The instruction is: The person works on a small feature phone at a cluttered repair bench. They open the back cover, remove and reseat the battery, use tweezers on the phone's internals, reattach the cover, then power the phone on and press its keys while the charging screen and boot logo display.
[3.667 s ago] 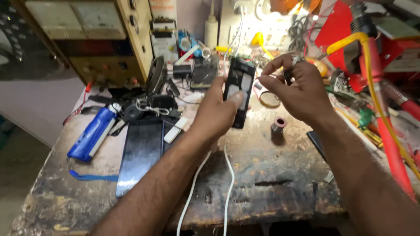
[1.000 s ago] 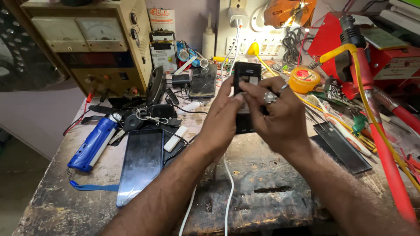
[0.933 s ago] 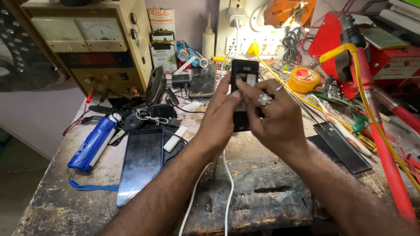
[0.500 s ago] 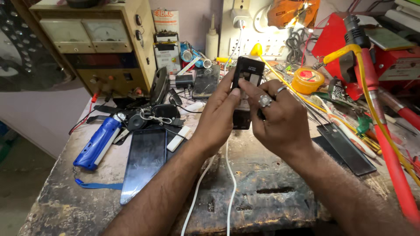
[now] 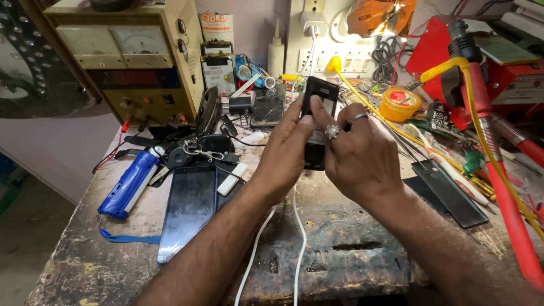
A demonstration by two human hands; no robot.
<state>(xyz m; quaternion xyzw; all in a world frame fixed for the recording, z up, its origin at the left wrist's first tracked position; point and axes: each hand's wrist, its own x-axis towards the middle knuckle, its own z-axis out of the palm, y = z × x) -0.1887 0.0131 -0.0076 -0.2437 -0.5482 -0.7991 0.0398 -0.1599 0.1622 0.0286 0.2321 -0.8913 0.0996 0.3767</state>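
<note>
above the scarred workbench (image 5: 340,260), slim black phone (image 5: 317,113) between both hands

Both hands, left (image 5: 283,153) and right (image 5: 360,156), meet raised at centre (fingers curled, touching), forearms converging.

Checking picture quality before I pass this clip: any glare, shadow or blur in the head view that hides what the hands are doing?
Head view: strong glare from the lamp at top centre washes out the switchboard; both the left hand and the right hand on the small black phone are sharp and evenly lit; frame edges bow slightly from the wide lens; bench front is dimmer.
</note>
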